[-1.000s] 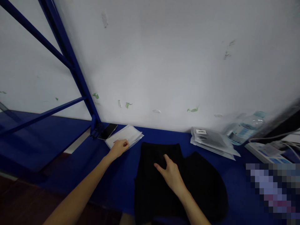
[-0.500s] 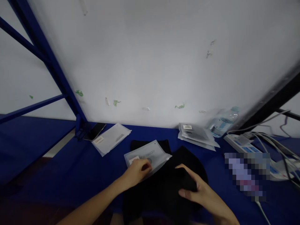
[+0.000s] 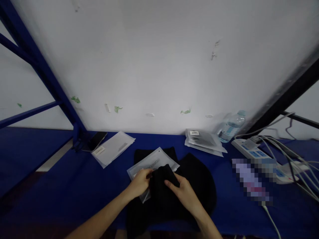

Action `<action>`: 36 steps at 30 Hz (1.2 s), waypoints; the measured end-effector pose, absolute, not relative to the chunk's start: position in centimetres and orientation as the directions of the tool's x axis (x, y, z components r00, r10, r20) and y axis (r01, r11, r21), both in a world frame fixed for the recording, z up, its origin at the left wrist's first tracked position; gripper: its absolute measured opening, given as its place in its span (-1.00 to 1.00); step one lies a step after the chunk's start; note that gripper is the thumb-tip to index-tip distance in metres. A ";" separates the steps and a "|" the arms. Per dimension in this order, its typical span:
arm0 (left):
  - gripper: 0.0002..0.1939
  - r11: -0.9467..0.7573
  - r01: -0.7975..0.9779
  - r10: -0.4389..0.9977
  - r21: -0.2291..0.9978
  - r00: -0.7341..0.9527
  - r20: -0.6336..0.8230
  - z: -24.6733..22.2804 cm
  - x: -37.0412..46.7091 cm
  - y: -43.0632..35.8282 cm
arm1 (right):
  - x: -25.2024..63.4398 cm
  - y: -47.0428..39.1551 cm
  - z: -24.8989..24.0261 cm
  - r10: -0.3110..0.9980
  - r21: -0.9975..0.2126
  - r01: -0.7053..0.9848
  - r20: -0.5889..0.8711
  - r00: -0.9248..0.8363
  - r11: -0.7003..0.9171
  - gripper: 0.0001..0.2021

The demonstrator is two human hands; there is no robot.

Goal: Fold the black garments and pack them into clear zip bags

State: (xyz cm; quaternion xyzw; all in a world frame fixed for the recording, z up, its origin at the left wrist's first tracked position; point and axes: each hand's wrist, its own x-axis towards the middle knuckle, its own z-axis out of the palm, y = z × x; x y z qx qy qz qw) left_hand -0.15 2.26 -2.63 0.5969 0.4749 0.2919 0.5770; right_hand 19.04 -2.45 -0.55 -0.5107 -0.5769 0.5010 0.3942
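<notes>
A frosted plastic zip bag with dark lettering lies on black fabric. My left hand is closed at the bag's near side, with its fingertips against the left edge of a small folded black cloth. Exactly what those fingertips pinch is partly hidden. My right hand grips the folded cloth from the right, thumb on top and fingers behind. This cloth stands over the bag and covers part of its print. Under both, a larger black cloth spreads over the blue table.
On the blue table, more zip bags lie left beside a phone. Stacked filled bags sit back right, near a water bottle. A power strip with cables and a blurred object are at right.
My right hand has moved left with the folded black cloth, bringing it over the zip bag and against my left fingertips. The view has shifted slightly.
</notes>
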 end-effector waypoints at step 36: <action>-0.84 -0.558 0.698 0.830 0.449 0.486 0.274 -0.6 0.5 -0.9 | 16.3 -3.8 -2.9 0.959 -0.963 -0.043 -0.267 0.095 -0.264 -0.64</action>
